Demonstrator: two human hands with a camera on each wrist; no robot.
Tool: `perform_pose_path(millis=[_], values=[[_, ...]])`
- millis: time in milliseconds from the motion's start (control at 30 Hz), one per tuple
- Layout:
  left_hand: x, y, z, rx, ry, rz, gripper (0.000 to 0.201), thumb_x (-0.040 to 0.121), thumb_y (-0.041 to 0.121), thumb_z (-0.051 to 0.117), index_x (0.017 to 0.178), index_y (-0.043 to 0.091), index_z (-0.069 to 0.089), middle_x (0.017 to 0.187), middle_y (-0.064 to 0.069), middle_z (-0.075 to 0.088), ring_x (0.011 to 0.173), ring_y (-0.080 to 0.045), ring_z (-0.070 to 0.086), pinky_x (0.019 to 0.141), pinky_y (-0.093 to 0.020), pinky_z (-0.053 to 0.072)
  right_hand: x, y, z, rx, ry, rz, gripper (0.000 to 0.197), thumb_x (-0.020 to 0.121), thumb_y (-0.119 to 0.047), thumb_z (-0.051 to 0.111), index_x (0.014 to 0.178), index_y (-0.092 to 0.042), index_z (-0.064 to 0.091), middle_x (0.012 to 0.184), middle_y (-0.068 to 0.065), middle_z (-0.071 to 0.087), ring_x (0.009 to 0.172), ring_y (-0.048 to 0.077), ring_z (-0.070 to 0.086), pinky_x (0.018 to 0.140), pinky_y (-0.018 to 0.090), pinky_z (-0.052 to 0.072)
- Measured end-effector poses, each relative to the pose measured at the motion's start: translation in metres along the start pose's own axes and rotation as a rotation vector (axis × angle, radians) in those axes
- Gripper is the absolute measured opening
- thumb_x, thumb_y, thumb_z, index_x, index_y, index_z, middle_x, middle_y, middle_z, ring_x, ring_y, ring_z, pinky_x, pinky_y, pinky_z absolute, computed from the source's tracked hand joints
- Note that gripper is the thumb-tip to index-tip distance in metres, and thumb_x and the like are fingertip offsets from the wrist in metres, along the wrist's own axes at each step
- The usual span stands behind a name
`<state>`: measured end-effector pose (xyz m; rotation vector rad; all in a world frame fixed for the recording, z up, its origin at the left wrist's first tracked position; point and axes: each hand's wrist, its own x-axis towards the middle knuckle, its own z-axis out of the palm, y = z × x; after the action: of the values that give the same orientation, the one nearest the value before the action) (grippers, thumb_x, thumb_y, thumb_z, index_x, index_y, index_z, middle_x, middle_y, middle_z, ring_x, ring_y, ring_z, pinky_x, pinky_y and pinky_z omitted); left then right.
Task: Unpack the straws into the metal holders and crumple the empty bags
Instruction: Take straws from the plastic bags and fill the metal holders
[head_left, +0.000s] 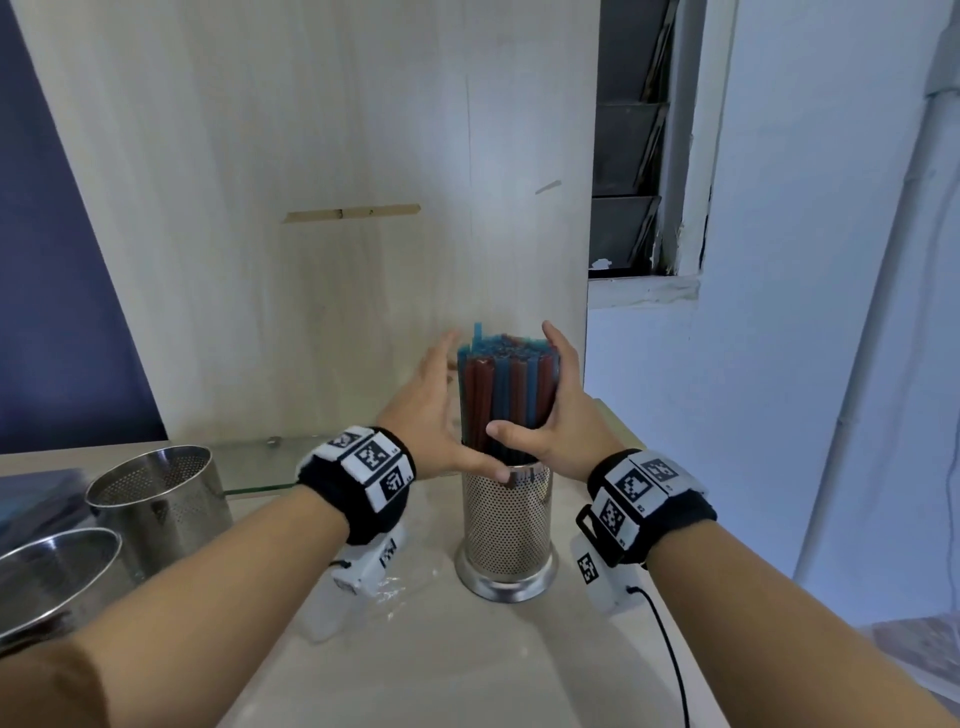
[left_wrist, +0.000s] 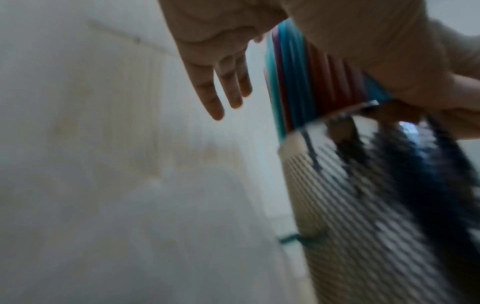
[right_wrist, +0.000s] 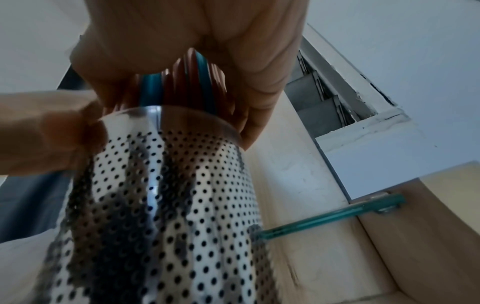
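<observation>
Bundle of red and blue plastic straws (head_left: 506, 400) stands upright in the perforated cylindrical metal holder (head_left: 506, 525) at centre of the pale bench (head_left: 467, 660), lower ends inside the holder, upper half sticking out well above the rim. Right hand (head_left: 563, 415) wraps the right side of the bundle, thumb across the front just above the rim, fingers up the far side: grip clamped on the straws. Left hand (head_left: 431, 410) is on the left side of the bundle, fingers straight and spread; the left wrist view shows a gap between those fingers (left_wrist: 221, 82) and the straws, with only the thumb side near the holder's rim, so that grip is apart and not clamping anything. One blue straw pokes slightly higher than the rest at the back left. Clear crumpled plastic bag (head_left: 384, 587) lies flat on the bench just left of the holder's base, under the left wrist. Second perforated metal holder (head_left: 161, 499) stands well to the left, with a shiny round metal container (head_left: 52, 566) in front of it at the frame edge. A glass shelf edge (head_left: 249, 467) runs behind, against the light wooden panel (head_left: 311, 208). Both wrists wear black bands with printed marker tags.
</observation>
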<state>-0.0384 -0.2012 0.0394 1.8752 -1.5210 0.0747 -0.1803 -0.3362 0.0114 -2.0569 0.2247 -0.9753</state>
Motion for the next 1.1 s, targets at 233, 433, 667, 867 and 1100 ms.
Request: perform_pose_path(millis=[233,433,667,867,1100], values=[[0.025,0.021,-0.027,0.337,-0.174,0.138,0.149,0.033,0.059,0.093,0.153,0.022,0.013,0.155,0.001,0.028,0.141,-0.016,0.030,0.117,-0.038,0.029,-0.006,0.011,0.008,0.080,-0.003,0.029,0.119,0.068,-0.024,0.090,0.153,-0.026,0.008,0.133,-0.014,0.047,0.116,-0.010,0.054,0.091,0.014,0.049],[0.019,0.013,-0.039,0.311,-0.220,0.130,0.154,0.036,0.058,0.092,0.155,0.026,0.000,0.163,0.001,0.010,0.149,-0.015,0.010,0.122,-0.041,0.016,-0.013,0.008,0.008,0.049,-0.046,0.050,0.123,0.063,-0.027,0.092,0.154,-0.027,0.009,0.131,-0.016,0.050,0.113,-0.015,0.054,0.087,0.010,0.048],[-0.037,-0.026,-0.061,0.340,-0.057,-0.028,0.136,0.055,0.065,0.082,0.154,0.028,-0.002,0.160,0.001,0.013,0.146,-0.020,0.016,0.120,-0.042,0.018,-0.033,0.017,0.012,0.019,-0.043,0.148,0.105,0.062,-0.019,0.094,0.143,-0.027,0.028,0.118,-0.020,0.053,0.101,-0.024,0.052,0.084,0.005,0.048],[-0.093,-0.070,-0.035,0.328,-0.319,-0.193,0.139,0.048,0.085,0.069,0.144,0.046,-0.024,0.160,0.008,-0.002,0.148,-0.018,0.009,0.120,-0.045,0.020,-0.060,0.017,0.003,-0.022,0.029,0.255,0.101,0.048,-0.046,0.096,0.133,-0.026,0.044,0.115,-0.012,0.065,0.104,-0.002,0.063,0.091,0.025,0.054],[-0.110,-0.087,-0.019,0.341,-0.391,-0.243,0.149,0.040,0.075,0.080,0.143,0.049,-0.023,0.156,0.007,0.004,0.145,-0.019,0.018,0.117,-0.039,0.025,-0.077,0.007,-0.033,-0.143,0.099,0.337,0.081,0.059,-0.029,0.094,0.124,-0.022,0.045,0.109,-0.017,0.059,0.097,-0.004,0.058,0.077,0.016,0.046]])
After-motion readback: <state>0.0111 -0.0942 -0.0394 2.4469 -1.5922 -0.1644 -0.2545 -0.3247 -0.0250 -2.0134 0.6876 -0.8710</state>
